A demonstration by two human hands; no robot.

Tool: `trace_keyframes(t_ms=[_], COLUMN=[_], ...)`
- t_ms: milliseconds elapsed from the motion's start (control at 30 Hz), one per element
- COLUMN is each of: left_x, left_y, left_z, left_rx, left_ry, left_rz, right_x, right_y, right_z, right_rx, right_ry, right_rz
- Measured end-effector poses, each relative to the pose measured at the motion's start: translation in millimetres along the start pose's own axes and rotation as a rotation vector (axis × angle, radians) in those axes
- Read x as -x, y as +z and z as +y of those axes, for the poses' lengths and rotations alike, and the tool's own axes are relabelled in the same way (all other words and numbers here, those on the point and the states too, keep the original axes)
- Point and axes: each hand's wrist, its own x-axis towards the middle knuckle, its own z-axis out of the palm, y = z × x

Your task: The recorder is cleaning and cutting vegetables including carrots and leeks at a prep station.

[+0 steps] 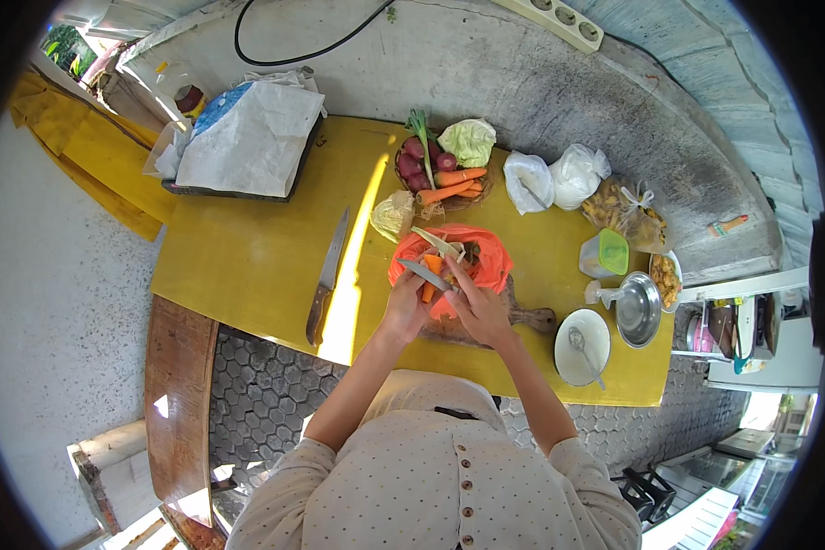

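My left hand (407, 306) grips a carrot (432, 265) above an orange-red plastic bag (493, 246). A small knife (423, 273) is held in my right hand (479, 306), its blade lying across the carrot and pointing left. Vegetable scraps (469, 254) show inside the opened bag, with a pale leafy strip at its rim. Under the bag and my hands is a wooden cutting board (537, 318), its handle sticking out to the right. The knife's handle is mostly hidden by my right fingers.
A large kitchen knife (332, 258) lies left on the yellow table (247, 254). Behind the bag are a basket of onions and carrots (457, 182) and cabbage (467, 142). Rightward stand a white bowl with a spoon (583, 330), a metal bowl (638, 311) and a green-lidded container (603, 253).
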Motion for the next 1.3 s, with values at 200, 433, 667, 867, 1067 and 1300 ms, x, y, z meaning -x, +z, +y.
trace_keyframes(t_ms=[200, 433, 667, 867, 1067, 1300], left_x=[3, 3, 7, 9, 10, 7], left_y=[-1, -4, -3, -2, 0, 2], left_z=[1, 2, 5, 7, 6, -3], left_rx=[-0.041, -0.081, -0.078, -0.075, -0.054, 0.109], left_ry=[0.023, 0.001, 0.026, 0.002, -0.031, -0.073], left_rz=[-0.061, -0.074, -0.124, -0.111, -0.083, -0.066], right_x=[-1, -2, -4, -3, -2, -3], right_y=[-8, -10, -8, -6, 0, -1], right_z=[-8, -9, -14, -11, -4, -16], right_rx=[0.052, 0.085, 0.081, 0.128, 0.18, 0.147], right_ry=[0.034, 0.013, -0.034, -0.041, -0.106, -0.084], right_rz=[-0.026, -0.029, 0.022, 0.039, 0.12, 0.146])
